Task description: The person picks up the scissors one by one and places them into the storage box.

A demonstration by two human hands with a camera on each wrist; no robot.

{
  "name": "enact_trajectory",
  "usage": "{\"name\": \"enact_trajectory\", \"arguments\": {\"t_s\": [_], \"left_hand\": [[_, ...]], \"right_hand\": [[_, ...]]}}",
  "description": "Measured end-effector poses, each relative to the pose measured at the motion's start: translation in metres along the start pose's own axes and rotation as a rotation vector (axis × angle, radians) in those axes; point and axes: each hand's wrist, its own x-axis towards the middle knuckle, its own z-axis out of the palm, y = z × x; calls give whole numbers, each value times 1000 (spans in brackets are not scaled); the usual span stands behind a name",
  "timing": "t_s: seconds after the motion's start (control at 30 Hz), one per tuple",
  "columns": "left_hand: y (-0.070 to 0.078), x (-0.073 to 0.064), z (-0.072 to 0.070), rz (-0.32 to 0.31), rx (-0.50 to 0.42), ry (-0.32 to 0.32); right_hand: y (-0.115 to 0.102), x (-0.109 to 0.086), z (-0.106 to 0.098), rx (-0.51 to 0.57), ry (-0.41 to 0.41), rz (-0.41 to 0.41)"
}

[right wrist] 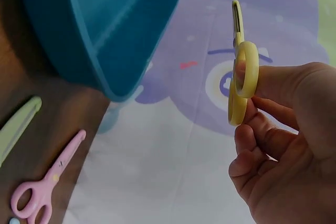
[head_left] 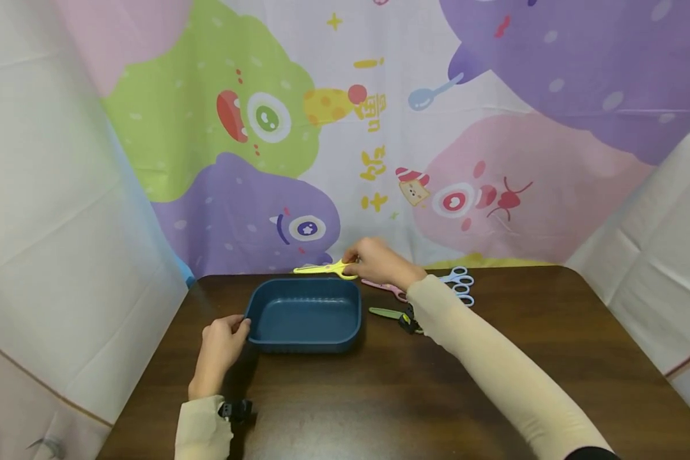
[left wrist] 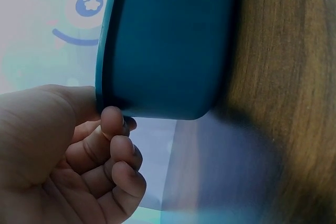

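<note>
A pair of yellow scissors is pinched by its handle loops in my right hand, raised behind the far rim of a dark blue bin. In the right wrist view the yellow scissors point away from the fingers. My left hand grips the left wall of the bin, thumb on one side and fingers on the other, as the left wrist view of the bin shows. Nothing lies inside the bin.
Right of the bin lie pink scissors, green scissors and light blue scissors, partly hidden by the right arm. The brown table meets a printed cloth at its far edge.
</note>
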Motion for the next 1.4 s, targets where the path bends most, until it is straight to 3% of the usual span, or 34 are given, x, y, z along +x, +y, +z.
{"name": "enact_trajectory", "arguments": {"t_s": [0.37, 0.73, 1.4], "left_hand": [[0, 1, 0, -13, 6, -11], [-2, 2, 0, 24, 16, 20], [-3, 2, 2, 21, 17, 14]], "right_hand": [[-8, 16, 17, 7, -54, 31], [-13, 30, 29, 38, -62, 22], [-8, 44, 64, 221, -60, 77]]}}
